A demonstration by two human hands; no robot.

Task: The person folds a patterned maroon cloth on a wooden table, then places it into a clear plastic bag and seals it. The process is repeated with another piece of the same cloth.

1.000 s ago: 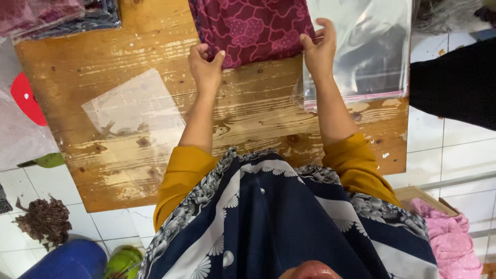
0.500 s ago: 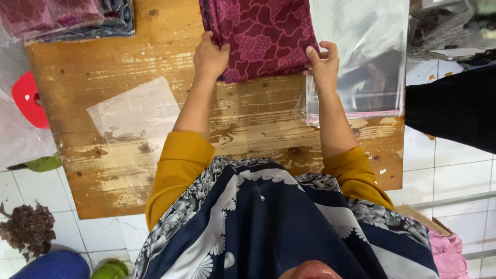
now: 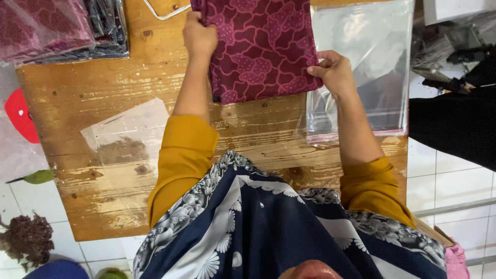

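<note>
At twelve o'clock on the wooden table (image 3: 77, 93), the left hand (image 3: 199, 39) and right hand (image 3: 336, 72) each pinch an edge of the folded maroon patterned cloth (image 3: 261, 46), whose folds could slip loose beside the clear plastic bag (image 3: 361, 67) at two o'clock.

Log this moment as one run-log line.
left hand: grips folded maroon cloth | right hand: holds cloth edge beside clear plastic bags | surface: wooden table

The folded cloth (image 3: 263, 46) is maroon with a pink floral pattern. The table (image 3: 77, 103) is pale, worn wood. The sleeves (image 3: 181, 155) are mustard yellow.
</note>
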